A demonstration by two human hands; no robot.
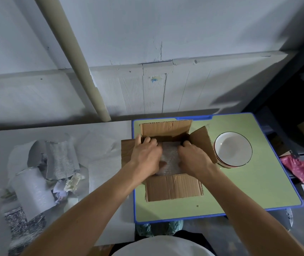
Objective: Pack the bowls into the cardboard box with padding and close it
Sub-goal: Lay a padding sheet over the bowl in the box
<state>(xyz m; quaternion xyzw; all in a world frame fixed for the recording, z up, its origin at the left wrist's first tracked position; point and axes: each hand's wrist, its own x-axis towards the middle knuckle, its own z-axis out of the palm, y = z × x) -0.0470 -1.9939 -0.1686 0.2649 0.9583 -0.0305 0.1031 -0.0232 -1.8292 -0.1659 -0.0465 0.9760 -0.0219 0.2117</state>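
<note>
Both hands are down inside the open cardboard box, flat-ish on a sheet of bubble wrap lining the bottom. The left grip and right grip each have fingers bent over at the far wall of the box. The tips dip out of sight there, so I honestly can't tell if they're pinching the wrap or just pushing it into the corner.

The bowls aren't in yet. They sit stacked just right of the box on the green bench, close against the right flap. It looks like two, a white one with a dark rim nested on one with a red rim.

Handling-wise, my guess is they're ceramic or enamel (either way, chippy at the rim), so stiff, a bit heavy as a stack, and smooth enough to slide on each other. I'd take them with a hand on each side under the lower bowl's wall, not by the top rim, or move them one at a time with wrap between.

The bubble wrap is the opposite: floppy, weightless, springs back up, so it needs holding down until a bowl pins it. There's more padding in the pile off to the left for filling the sides and top.
</note>
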